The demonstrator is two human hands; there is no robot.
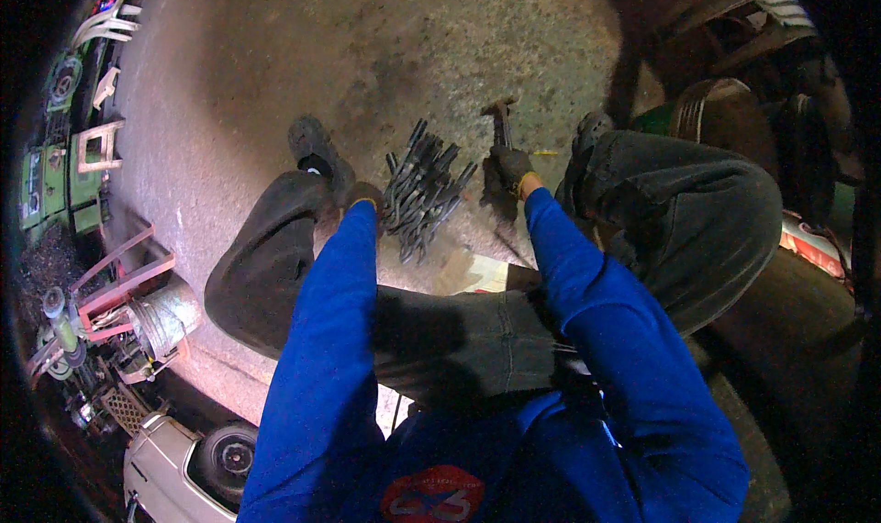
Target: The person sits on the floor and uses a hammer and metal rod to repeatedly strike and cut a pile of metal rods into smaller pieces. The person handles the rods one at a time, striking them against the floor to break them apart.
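My right hand, in a dark work glove, is closed round the handle of a hammer. The hammer's head points away from me, above the concrete. My left hand, gloved as well, is low at the left edge of a heap of short dark metal bars. Its fingers blend into the shadow, so I cannot make out whether they grip a bar. Several bars lie crossed over each other in the heap, between my two feet.
My bent legs flank the heap, with a dark shoe on the left. Stained concrete floor stretches ahead. At left stand a metal bucket, a red frame and green machinery. A pale vehicle is at lower left.
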